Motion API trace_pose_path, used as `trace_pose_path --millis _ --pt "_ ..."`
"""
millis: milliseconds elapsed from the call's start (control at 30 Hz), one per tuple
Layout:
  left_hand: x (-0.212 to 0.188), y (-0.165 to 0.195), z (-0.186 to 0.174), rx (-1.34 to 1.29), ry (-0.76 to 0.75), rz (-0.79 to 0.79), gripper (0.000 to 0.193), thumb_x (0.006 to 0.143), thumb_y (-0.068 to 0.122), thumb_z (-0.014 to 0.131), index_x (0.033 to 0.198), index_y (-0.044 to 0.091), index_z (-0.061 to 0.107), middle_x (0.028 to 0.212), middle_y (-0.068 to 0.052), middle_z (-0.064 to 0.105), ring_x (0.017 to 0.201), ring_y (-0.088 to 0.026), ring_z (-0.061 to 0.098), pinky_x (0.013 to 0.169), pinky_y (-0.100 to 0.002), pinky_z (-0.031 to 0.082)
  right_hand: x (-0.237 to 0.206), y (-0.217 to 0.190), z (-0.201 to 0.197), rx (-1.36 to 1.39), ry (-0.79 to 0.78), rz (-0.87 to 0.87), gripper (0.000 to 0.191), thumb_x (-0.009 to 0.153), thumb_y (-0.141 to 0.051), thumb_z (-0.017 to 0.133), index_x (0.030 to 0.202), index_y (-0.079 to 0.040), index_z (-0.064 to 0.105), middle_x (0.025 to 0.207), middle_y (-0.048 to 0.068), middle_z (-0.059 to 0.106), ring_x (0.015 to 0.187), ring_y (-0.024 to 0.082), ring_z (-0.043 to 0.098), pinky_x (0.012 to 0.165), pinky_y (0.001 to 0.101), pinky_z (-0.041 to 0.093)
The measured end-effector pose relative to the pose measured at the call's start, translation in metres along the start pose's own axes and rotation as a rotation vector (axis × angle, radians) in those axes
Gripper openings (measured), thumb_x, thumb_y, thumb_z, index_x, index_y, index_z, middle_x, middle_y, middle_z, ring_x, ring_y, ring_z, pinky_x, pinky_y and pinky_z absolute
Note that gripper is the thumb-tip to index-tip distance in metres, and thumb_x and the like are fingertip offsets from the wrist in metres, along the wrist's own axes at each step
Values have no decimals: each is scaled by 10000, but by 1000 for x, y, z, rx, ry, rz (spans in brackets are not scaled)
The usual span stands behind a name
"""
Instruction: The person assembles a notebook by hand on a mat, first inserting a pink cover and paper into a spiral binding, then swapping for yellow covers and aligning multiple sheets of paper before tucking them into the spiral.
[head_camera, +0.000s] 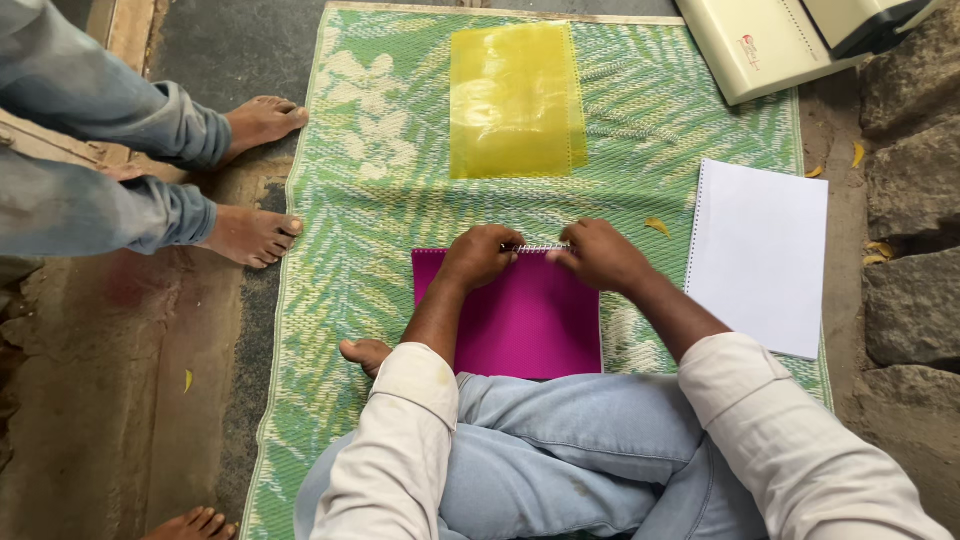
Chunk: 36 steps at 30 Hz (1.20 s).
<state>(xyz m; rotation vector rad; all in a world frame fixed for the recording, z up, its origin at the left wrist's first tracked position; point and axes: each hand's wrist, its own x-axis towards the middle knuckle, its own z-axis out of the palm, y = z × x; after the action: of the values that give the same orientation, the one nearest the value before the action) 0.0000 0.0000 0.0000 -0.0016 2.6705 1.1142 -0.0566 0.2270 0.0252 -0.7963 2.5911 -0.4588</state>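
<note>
**2 hands at the wire spine of a magenta booklet**

At the far left, 2 bare feet (255, 180) of another person in rolled grey-blue trousers stand at the edge of the green woven mat (360, 150), toes touching or just over its border. The toes of 1 more foot (195, 522) show at the bottom left, on the dark ground.

On the mat, in front of the seated person's crossed legs, lies the magenta booklet (525, 325), flat, its near edge against the jeans. Along its far edge runs a silver spiral wire (540, 247). The left hand (480, 255) rests curled on the far left part of the cover, fingers bent down onto the wire; whether they pinch it cannot be told. The right hand (600, 255) sits just beside it, also curled, fingertips meeting the wire's right end. The 2 hands nearly touch over the spine.

Beyond them, well apart, a translucent yellow plastic sheet (515, 100) lies flat on the mat.

To the right of the right forearm, a stack of white punched paper (760, 255) lies at a slight tilt, holes along its left edge, partly over the mat's border. At the upper right corner sits a cream binding machine (790, 40), cut off by the frame. Rough grey stones (915, 200) line the right side.
</note>
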Motion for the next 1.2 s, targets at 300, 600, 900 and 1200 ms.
trace_pose_path --millis 300,600,900,1200 --pt "2 -6 0 -106 -9 25 297 845 176 776 1140 200 772 1120 -32 776 999 -176 756 898 -348 597 2 17 12 -64 105 -120 275 870 -255 767 1027 -58 658 1032 103 677 1048 319 617 899 459 511" --pt "5 -9 0 -62 -41 57 237 927 240 791 1151 173 752 1107 -60 742 1018 -210 724 905 -368 567 1 16 -4 -175 -2 -53 140 897 -215 781 943 -95 727 983 83 704 1039 293 642 930 449 527" --pt "4 -9 -3 -45 -40 -4 277 850 212 795 1124 184 763 1104 -30 749 1005 -190 737 903 -365 585 3 30 -8 -49 -33 -105 107 1007 -231 720 1004 -125 709 980 78 677 976 285 657 887 446 532" --pt "1 -6 -9 -5 -9 -4 272 826 199 801 1095 180 768 1094 -32 758 1012 -195 732 896 -371 575 1 19 -4 62 111 -174 396 800 -326 855 991 -46 652 1029 143 607 989 347 569 792 474 498"
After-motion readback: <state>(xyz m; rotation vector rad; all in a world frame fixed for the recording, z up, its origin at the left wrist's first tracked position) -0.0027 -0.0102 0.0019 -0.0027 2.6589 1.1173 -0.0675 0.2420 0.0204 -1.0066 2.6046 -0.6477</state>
